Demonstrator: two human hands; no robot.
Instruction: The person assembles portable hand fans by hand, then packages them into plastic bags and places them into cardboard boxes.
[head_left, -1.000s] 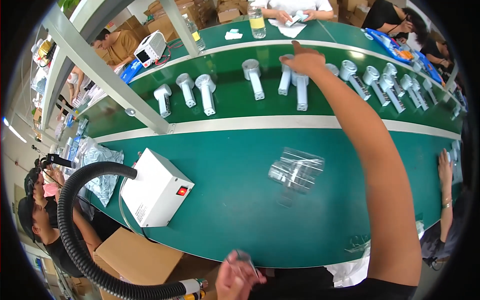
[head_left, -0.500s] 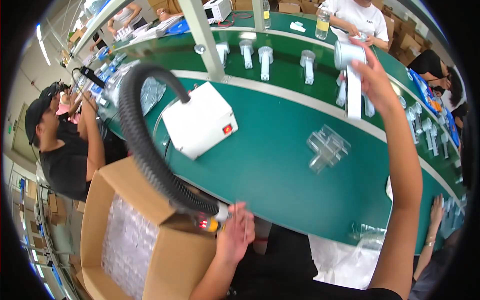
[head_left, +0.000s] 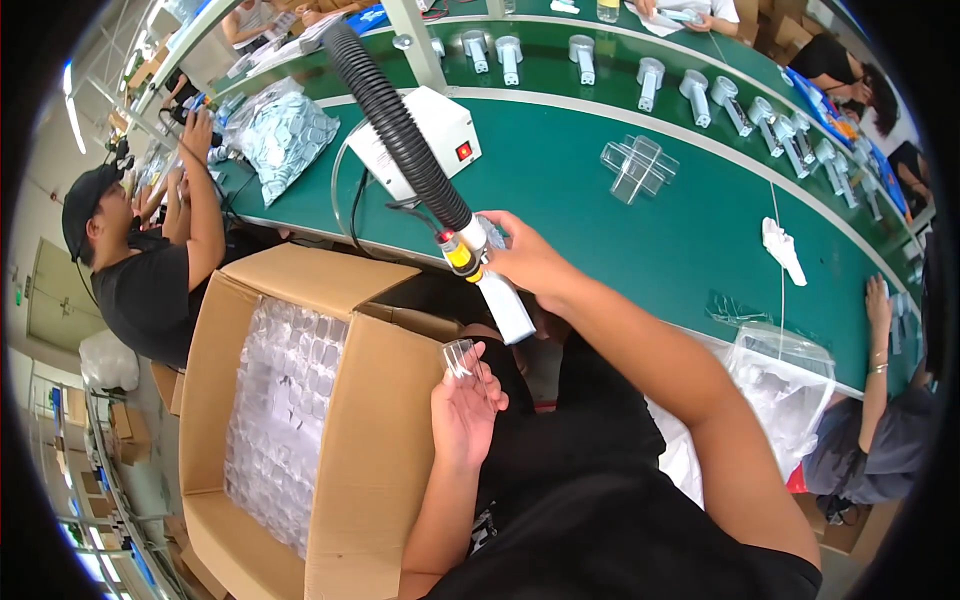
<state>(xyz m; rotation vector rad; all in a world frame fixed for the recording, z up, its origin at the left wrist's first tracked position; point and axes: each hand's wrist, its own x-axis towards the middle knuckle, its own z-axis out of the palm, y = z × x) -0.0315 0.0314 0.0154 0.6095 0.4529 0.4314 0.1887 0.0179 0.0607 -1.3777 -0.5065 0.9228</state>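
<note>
My left hand (head_left: 465, 415), palm up beside the cardboard box, is closed round a small clear plastic sleeve (head_left: 459, 360). My right hand (head_left: 530, 262) grips a pale grey handheld device (head_left: 508, 312) by its round head, partly hidden by the fingers and the nozzle. The device's flat handle points down toward my lap. Right against the device is the nozzle (head_left: 460, 255), with yellow and red parts, at the end of a black corrugated hose (head_left: 400, 120). Whether they touch I cannot tell. The hose stands in front of a white machine (head_left: 440, 125) with a red switch.
An open cardboard box (head_left: 370, 450) full of clear plastic pieces (head_left: 285, 410) stands at my left. Clear sleeves (head_left: 640, 168) lie on the green table (head_left: 570, 220), near a white cloth (head_left: 783, 250). Similar devices (head_left: 650, 83) line the conveyor behind. Co-workers sit around, one (head_left: 140, 250) at left.
My right hand has brought the grey device from above the conveyor down to the nozzle. My left hand has moved lower, away from the nozzle. The view has tilted downward.
</note>
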